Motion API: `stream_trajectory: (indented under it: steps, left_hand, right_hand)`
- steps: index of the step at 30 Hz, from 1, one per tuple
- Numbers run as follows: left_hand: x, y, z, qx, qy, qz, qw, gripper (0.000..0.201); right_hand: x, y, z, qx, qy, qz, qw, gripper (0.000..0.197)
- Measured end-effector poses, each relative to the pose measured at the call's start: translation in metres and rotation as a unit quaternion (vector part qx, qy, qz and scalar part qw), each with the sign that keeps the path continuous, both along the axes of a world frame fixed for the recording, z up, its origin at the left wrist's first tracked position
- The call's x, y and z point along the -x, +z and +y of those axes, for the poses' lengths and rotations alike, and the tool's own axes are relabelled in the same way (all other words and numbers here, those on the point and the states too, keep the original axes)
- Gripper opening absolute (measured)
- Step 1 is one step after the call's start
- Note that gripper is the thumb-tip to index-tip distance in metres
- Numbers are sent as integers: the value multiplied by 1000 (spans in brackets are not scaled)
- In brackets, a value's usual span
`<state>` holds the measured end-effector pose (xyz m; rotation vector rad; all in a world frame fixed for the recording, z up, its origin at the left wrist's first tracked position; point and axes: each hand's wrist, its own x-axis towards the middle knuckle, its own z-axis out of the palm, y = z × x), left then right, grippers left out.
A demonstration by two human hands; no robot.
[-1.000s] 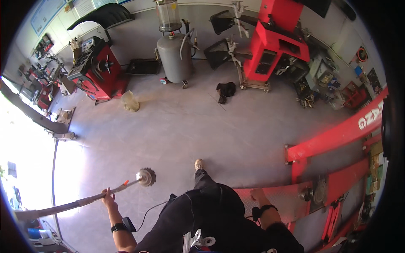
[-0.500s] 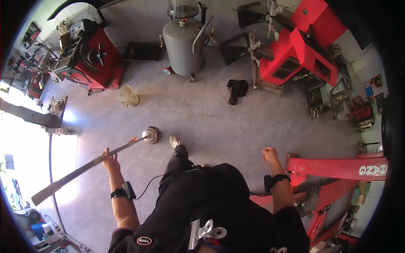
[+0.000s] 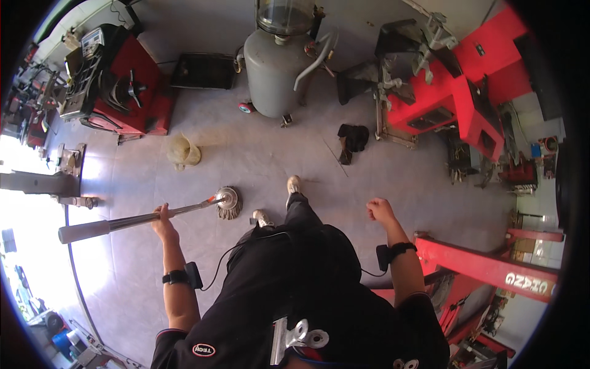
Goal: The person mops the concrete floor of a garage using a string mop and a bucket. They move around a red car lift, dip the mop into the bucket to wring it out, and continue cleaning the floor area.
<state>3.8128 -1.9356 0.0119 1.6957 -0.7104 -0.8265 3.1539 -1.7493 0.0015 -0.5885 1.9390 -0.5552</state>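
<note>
Person walks a grey workshop floor carrying a long metal bar.
Left hand (image 3: 163, 222) grips the metal bar (image 3: 132, 220) mid-shaft, round socket end (image 3: 228, 198) forward above the floor. Right hand (image 3: 380, 210) is clenched, holding nothing, near the red lift arm (image 3: 485, 265). Grey tank (image 3: 278, 56) ahead.

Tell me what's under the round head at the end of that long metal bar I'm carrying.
The left hand grips the long metal bar. Under its round head lies bare grey floor, with a shoe beside it. The patch of floor directly beneath the head is hidden.
</note>
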Motion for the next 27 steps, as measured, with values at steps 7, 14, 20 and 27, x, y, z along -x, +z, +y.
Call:
stream_trajectory:
  steps: [7,14,20,27]
  left_hand:
    - [-14,50,-34,108,19,-14,994,19]
    - [30,122,-36,131,117,-95,980,17]
    - [62,129,-27,93,157,-137,974,15]
    - [86,125,-4,90,187,-140,968,12]
  right_hand:
    - [15,-11,-261,59,52,-45,996,14]
    - [20,-39,-470,86,-26,-169,982,21]
    - [11,-67,-572,81,-174,-173,966,41]
    - [3,-85,-593,170,-302,-203,916,13]
